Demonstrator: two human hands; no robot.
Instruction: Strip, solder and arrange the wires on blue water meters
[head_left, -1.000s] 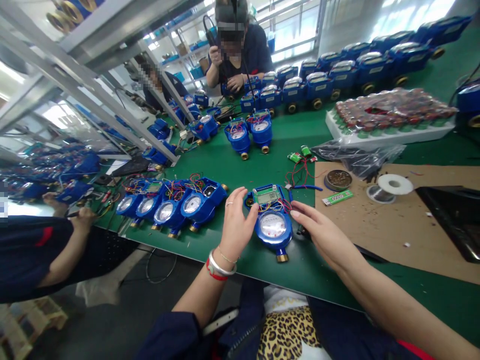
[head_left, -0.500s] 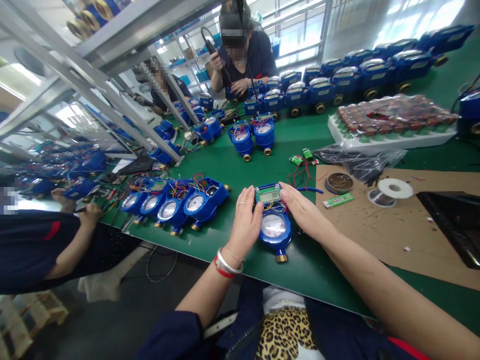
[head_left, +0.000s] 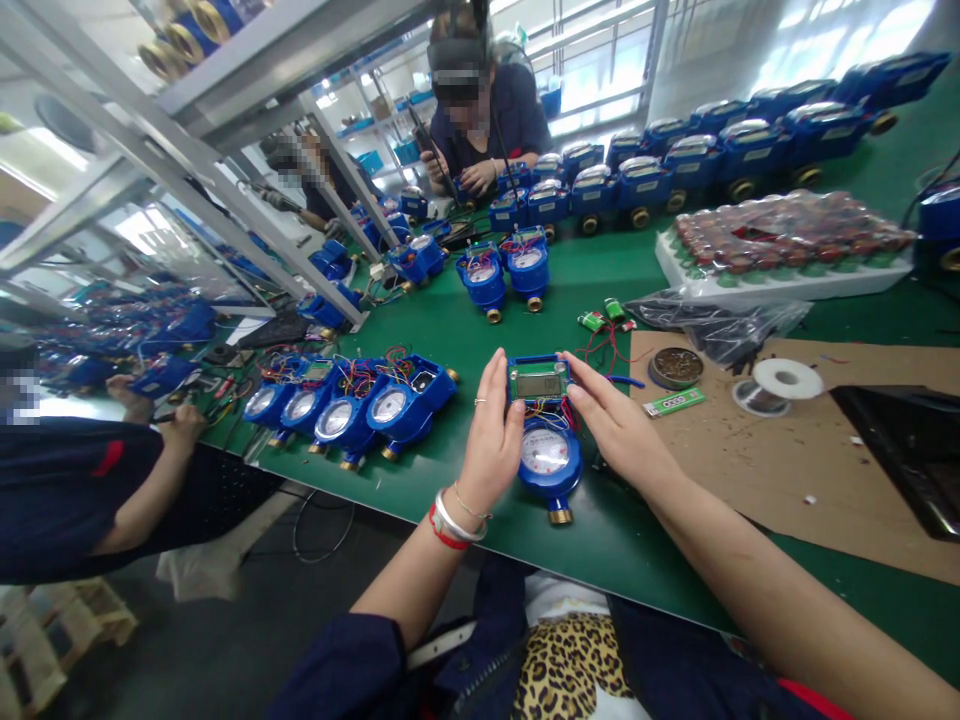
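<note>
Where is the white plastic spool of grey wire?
In the head view, the spool is at right, on the brown cardboard sheet, right of the green rectangular packet.

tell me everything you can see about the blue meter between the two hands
The blue meter with a round white dial lies face up on the green tabletop, its threaded, brass-coloured end towards the person. Beyond the clear-covered dial, thin coloured wires are exposed below a green circuit board with a grey display, digits unclear. The left hand and right hand flank it, fingers apparently touching the board end.
</note>
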